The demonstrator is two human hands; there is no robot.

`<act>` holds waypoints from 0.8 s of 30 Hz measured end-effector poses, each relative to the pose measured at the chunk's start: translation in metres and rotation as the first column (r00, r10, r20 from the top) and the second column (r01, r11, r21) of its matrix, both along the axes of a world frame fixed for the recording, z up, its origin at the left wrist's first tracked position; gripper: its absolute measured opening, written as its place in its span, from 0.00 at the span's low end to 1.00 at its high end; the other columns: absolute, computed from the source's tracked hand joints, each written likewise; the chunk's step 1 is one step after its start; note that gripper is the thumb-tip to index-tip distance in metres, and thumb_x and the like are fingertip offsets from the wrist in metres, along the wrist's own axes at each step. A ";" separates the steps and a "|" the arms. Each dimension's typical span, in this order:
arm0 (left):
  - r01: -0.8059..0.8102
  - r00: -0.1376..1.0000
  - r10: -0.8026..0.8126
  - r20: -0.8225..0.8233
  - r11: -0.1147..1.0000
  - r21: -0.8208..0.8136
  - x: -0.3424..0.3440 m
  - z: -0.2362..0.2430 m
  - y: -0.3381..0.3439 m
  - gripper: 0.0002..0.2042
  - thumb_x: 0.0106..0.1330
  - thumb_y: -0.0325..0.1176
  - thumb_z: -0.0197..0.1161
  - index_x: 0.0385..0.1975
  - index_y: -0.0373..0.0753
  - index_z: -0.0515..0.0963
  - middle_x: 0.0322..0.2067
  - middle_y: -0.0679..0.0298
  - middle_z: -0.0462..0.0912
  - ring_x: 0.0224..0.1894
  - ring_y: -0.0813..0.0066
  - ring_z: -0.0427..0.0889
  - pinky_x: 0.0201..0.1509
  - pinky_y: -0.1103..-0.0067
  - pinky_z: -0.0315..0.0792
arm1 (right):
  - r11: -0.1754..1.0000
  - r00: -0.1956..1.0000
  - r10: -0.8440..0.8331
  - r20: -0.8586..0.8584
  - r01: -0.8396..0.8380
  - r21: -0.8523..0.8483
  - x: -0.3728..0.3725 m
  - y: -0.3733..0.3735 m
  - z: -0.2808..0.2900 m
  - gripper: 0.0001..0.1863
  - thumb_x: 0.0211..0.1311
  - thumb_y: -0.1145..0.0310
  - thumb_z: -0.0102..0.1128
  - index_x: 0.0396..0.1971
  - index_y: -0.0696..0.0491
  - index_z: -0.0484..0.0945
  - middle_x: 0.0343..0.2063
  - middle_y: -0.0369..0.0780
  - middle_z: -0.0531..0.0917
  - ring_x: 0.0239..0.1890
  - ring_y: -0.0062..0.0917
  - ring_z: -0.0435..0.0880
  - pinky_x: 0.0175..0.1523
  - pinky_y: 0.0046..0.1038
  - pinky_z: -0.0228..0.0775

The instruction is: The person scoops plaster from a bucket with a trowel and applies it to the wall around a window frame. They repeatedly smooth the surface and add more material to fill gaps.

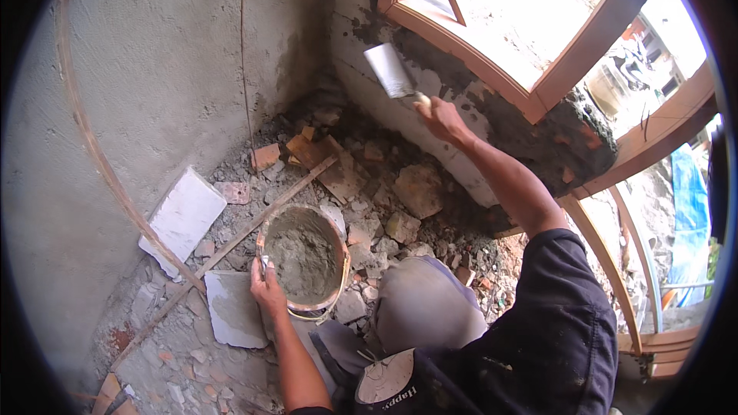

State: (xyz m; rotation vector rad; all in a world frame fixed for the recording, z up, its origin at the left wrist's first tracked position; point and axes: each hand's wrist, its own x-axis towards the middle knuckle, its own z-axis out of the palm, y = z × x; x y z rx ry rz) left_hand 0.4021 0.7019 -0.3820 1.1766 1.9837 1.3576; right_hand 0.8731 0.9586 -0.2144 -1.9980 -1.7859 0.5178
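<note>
My right hand [446, 120] is closed around the light handle of a trowel [387, 71]. Its flat rectangular blade points up and left, slightly blurred, in front of the wall below the window frame. At the left side of a round bucket [342, 283], my left hand [267, 289] grips the rim. A small pale, shiny bit shows by its fingers; I cannot tell what it is. Wet grey mortar [304, 255] lies inside the bucket, its surface rough and scooped.
A wooden window frame [469, 44] juts in at the upper right above dark mortared wall [530, 134]. Broken bricks and rubble [419, 188] cover the ground. A thin wooden strip [254, 223] lies left of the bucket, near white blocks [184, 215]. My knee [427, 303] is close by the bucket.
</note>
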 end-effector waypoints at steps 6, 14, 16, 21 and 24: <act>0.017 1.000 -0.018 -0.011 1.000 -0.022 0.000 -0.002 0.000 0.24 0.68 0.36 0.61 0.57 0.22 0.72 0.52 0.45 0.80 0.54 0.56 0.80 0.60 0.69 0.70 | 0.996 0.996 -0.090 -0.022 0.090 0.007 0.000 -0.004 0.005 0.31 0.68 0.45 0.51 0.41 0.65 0.78 0.33 0.58 0.84 0.37 0.48 0.85 0.44 0.44 0.74; 0.017 1.000 -0.017 -0.019 1.000 -0.020 0.002 0.006 0.002 0.24 0.68 0.37 0.60 0.57 0.24 0.73 0.50 0.45 0.81 0.52 0.55 0.81 0.58 0.69 0.71 | 0.993 0.993 -0.112 0.021 0.113 -0.017 0.016 -0.002 0.005 0.30 0.68 0.44 0.53 0.31 0.62 0.76 0.20 0.47 0.80 0.19 0.35 0.83 0.27 0.36 0.72; -0.013 1.000 0.013 -0.008 0.998 -0.058 0.004 0.009 0.000 0.24 0.68 0.37 0.60 0.57 0.24 0.73 0.51 0.46 0.81 0.53 0.58 0.80 0.60 0.70 0.70 | 0.997 0.990 -0.019 -0.142 0.030 0.074 0.017 -0.001 0.003 0.30 0.68 0.44 0.53 0.28 0.62 0.76 0.19 0.49 0.80 0.21 0.38 0.84 0.28 0.38 0.73; 0.025 0.999 -0.024 0.037 0.999 -0.030 0.005 0.008 0.000 0.24 0.68 0.36 0.60 0.57 0.24 0.73 0.52 0.45 0.80 0.54 0.56 0.80 0.60 0.70 0.70 | 0.997 0.995 -0.004 0.102 -0.004 0.073 0.013 -0.001 -0.001 0.30 0.67 0.45 0.52 0.34 0.64 0.78 0.27 0.55 0.83 0.33 0.49 0.84 0.39 0.44 0.73; -0.002 1.000 0.002 -0.002 1.000 0.002 0.004 0.005 -0.002 0.25 0.68 0.37 0.61 0.57 0.23 0.72 0.51 0.43 0.80 0.53 0.53 0.80 0.59 0.69 0.71 | 0.999 0.999 -0.043 0.023 0.042 0.022 0.005 0.000 -0.001 0.30 0.66 0.44 0.53 0.36 0.63 0.79 0.30 0.58 0.83 0.36 0.52 0.84 0.42 0.47 0.72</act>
